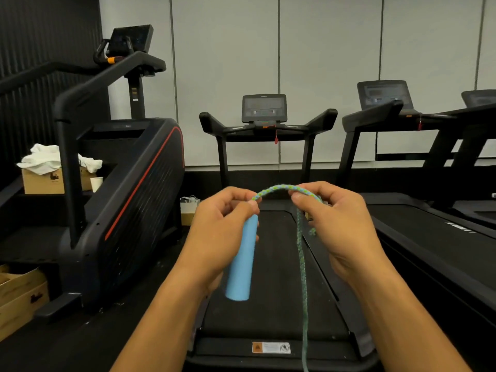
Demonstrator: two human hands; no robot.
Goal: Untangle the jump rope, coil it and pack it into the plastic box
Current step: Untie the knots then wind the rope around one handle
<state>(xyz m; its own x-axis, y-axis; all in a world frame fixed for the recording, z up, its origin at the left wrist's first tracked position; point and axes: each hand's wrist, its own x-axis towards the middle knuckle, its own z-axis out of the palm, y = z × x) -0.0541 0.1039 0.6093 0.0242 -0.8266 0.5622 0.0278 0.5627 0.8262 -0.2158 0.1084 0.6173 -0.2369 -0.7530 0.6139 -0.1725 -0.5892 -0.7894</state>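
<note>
Both forearms are reaching up from the bottom edge, filling the nearest part of my view, and I am seeing them meet over the belt of a treadmill (271,312). My left hand (220,226) is curling its fingers round the upper end of a light blue handle (241,260), which is slanting down and toward me, its lower end hanging free below the palm. From the top of that handle the jump rope (302,253), braided in blue and green, is arching over to my right hand (335,218), where thumb and fingertips are pinching it just past the crest of the arch. Beyond that pinch the rope is dropping straight down in front of the belt and running out of the bottom of the picture; a second short strand is dangling beside it under the right hand, though I cannot tell how it joins. To the left a stair climber (128,200) is standing, with a cardboard box (40,181) holding white cloth (45,158) and a paper cup (96,183) beside it on a dark ledge. Two more treadmills are lining up on the right against a pale panelled wall (322,49).
</note>
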